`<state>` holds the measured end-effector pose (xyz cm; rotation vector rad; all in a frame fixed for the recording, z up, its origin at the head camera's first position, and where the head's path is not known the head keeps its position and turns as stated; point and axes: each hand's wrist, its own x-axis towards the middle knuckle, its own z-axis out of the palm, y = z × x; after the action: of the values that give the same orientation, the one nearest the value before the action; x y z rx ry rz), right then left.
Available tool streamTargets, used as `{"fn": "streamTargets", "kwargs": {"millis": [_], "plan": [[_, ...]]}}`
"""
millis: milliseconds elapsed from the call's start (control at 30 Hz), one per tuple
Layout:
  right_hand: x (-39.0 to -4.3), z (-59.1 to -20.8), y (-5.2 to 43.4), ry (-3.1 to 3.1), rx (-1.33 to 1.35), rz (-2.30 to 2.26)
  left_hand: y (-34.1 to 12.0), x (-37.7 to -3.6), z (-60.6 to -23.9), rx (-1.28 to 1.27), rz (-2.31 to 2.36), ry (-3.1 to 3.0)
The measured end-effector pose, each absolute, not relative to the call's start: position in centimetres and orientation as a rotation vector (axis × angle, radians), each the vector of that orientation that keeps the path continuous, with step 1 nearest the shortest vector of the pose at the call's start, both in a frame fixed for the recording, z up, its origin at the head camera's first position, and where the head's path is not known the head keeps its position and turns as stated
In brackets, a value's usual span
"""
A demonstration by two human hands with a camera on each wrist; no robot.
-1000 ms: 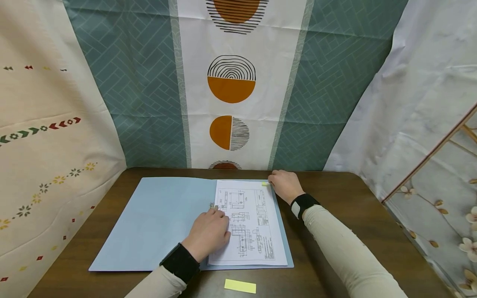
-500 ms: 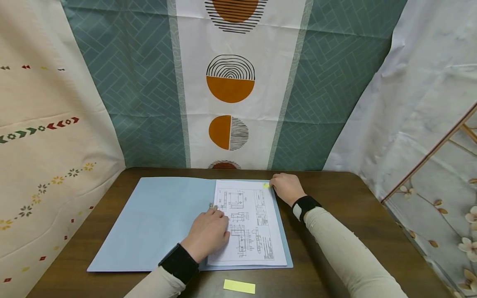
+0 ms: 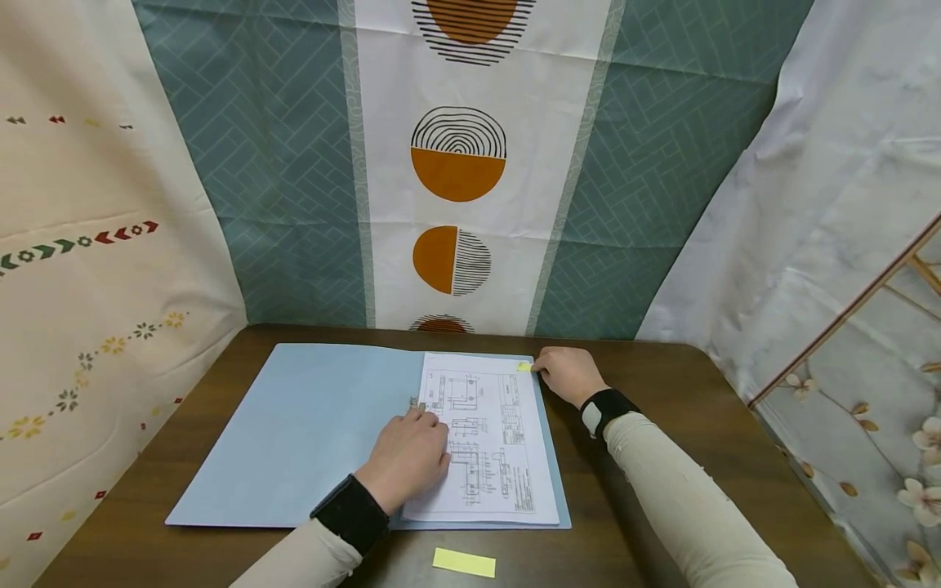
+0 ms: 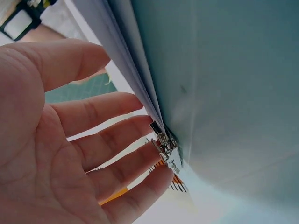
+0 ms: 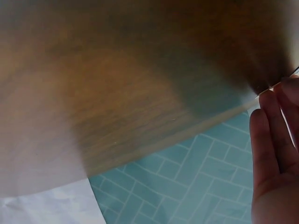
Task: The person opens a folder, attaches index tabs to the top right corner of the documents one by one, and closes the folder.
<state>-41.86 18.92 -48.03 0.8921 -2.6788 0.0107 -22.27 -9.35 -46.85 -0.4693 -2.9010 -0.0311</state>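
A light blue folder (image 3: 316,433) lies open on the table, with white sheets of line drawings (image 3: 488,457) on its right half. My left hand (image 3: 412,457) rests across the left edge of the sheets. Its fingers are slightly bent and spread, their tips beside the folder's metal clip (image 4: 163,144). At the sheets' upper right corner, my right hand (image 3: 568,376) pinches the end of a small yellow sticky note (image 3: 524,367) with curled fingertips. In the right wrist view its fingers (image 5: 266,144) meet at the folder's edge; what lies between them is mostly hidden.
Another yellow sticky note (image 3: 464,563) lies on the brown table (image 3: 662,384) near its front, below the folder. Patterned cloth (image 3: 478,204) hangs behind the table and along both sides.
My right hand has moved slightly down and right along the sheets' corner, and the sticky note there looks tilted differently. The left hand keeps its place on the sheets. The head view has shifted slightly.
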Motion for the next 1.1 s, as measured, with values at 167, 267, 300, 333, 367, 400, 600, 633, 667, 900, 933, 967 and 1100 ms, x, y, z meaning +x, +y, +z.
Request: {"fn": "streamTargets", "kwargs": {"millis": [167,267,300,333,367,400,600,633,667,900,933,967,1100], "plan": [[-41.6,-48.0,19.3,-2.708,0.900,0.040,-8.9,-22.4,-46.2,-0.498,0.026,-2.925],[-41.4,-48.0,19.3,-2.710,0.905,0.046,-8.7,-22.6,-45.5,-0.527,0.071,-2.942],[-41.4,-48.0,19.3,-2.709,0.908,0.044,-8.6,-22.8,-45.3,-0.535,0.087,-2.942],[-41.3,-48.1,19.3,-2.709,0.909,0.039,-8.5,-23.0,-45.0,-0.544,0.106,-2.938],[-41.3,-48.1,19.3,-2.709,0.910,0.034,-8.3,-23.2,-44.7,-0.554,0.124,-2.931],[-41.3,-48.1,19.2,-2.709,0.910,0.030,-8.2,-23.4,-44.3,-0.563,0.142,-2.925],[-41.4,-48.3,19.2,-2.710,0.900,0.045,-6.1,-25.6,-42.6,-0.648,0.211,-2.924],[-41.4,-48.3,19.2,-2.712,0.901,0.051,-5.6,-26.2,-42.6,-0.655,0.213,-2.932],[-41.4,-48.3,19.2,-2.716,0.900,0.062,-5.2,-26.9,-42.9,-0.658,0.215,-2.933],[-41.5,-48.4,19.3,-2.734,0.882,0.096,-2.6,-30.3,-44.7,-0.661,0.207,-2.964],[-41.5,-48.4,19.2,-2.733,0.881,0.100,-2.4,-30.7,-44.8,-0.677,0.203,-2.971],[-41.5,-48.4,19.2,-2.733,0.882,0.104,-2.2,-31.0,-45.0,-0.695,0.201,-2.984],[-41.4,-48.3,19.3,-2.744,0.877,0.107,-1.6,-32.1,-45.6,-0.768,0.191,-3.012]]}}
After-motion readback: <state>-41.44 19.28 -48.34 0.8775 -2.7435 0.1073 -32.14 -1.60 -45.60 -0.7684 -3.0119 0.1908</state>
